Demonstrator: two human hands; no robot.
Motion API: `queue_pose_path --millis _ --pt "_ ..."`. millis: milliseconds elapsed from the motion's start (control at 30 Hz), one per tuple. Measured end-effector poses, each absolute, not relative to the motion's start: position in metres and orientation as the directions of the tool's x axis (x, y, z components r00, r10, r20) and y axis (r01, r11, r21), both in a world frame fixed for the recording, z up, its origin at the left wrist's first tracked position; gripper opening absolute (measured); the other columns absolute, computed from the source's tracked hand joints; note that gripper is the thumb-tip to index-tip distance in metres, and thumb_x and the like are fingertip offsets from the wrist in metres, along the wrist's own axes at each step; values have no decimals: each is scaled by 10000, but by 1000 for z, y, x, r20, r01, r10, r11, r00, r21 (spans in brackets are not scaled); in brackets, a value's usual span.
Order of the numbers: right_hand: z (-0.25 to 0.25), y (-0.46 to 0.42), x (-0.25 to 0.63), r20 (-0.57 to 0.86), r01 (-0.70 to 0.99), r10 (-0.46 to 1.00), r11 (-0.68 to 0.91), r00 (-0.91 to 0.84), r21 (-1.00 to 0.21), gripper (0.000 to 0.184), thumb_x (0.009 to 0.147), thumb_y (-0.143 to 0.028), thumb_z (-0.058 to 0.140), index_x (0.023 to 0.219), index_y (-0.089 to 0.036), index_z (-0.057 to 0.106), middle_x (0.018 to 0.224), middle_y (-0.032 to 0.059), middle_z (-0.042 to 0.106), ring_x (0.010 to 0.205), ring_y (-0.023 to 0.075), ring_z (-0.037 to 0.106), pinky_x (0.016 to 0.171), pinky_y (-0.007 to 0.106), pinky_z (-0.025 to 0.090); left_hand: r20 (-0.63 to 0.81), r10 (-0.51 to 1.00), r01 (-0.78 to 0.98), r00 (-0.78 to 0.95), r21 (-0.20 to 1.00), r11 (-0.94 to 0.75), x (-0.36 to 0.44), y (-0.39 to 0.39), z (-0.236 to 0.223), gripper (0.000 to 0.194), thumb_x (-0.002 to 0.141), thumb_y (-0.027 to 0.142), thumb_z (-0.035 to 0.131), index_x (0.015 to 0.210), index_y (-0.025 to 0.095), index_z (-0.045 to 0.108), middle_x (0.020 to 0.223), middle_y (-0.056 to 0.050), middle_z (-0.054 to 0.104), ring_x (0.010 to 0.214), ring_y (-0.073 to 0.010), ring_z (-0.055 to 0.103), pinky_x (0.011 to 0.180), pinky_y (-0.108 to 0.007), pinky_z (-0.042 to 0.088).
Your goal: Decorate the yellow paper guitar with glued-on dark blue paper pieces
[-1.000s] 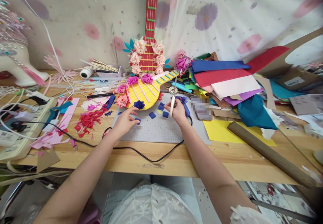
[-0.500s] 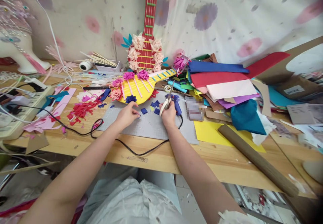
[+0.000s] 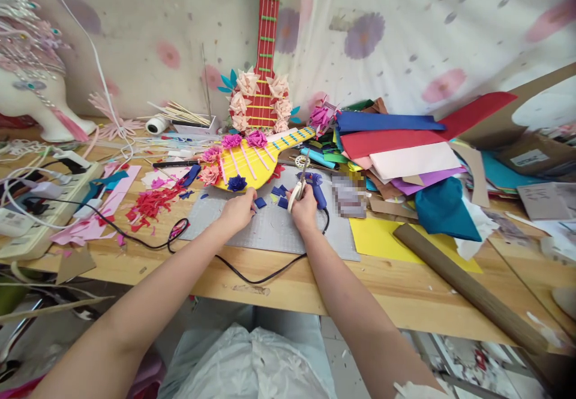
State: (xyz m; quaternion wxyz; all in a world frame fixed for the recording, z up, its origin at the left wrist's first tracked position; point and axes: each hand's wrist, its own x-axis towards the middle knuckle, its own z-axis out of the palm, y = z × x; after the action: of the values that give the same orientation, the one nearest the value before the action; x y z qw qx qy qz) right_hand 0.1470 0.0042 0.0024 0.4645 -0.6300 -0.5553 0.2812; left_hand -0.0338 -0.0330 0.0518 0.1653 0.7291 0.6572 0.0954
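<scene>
Gripping white-handled scissors (image 3: 294, 194), the right hand (image 3: 305, 210) wraps their loops; the left hand (image 3: 240, 211), fingers bunched beside a blue square (image 3: 260, 203), hides whether it pinches anything

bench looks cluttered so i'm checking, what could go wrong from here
The black cord runs under both forearms, so an arm could snag it and drag the blue glue gun. The right hand holds scissors close beside the gun and might knock it. Loose blue squares lie by the left hand and could be brushed out of place.
</scene>
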Motion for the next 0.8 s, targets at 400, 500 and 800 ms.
queue_pose_path --millis 400,500,800 --pt "1 1 144 179 562 954 12 242 -827 243 740 -383 578 904 -246 461 908 37 666 831 202 634 739 319 453 80 945 907 317 265 -327 -39 -38 43 293 796 78 467 1044 224 521 941 -53 634 1004 -218 520 796 -337 462" --pt "4 -1 142 178 601 945 -23 274 -799 228 752 -373 568 901 -244 453 920 39 668 854 206 633 749 319 451 23 945 906 325 278 -318 -42 -36 43 313 804 113 482 1095 219 522 901 -53 651 984 -221 537 739 -328 470" --pt "14 -4 137 202 691 940 -48 276 -721 189 775 -315 549 920 -244 450 900 37 665 861 210 626 720 306 445 -66 951 929 303 244 -279 -45 -37 58 365 847 209 416 1194 195 530 998 -110 674 981 -237 598 783 -351 470"
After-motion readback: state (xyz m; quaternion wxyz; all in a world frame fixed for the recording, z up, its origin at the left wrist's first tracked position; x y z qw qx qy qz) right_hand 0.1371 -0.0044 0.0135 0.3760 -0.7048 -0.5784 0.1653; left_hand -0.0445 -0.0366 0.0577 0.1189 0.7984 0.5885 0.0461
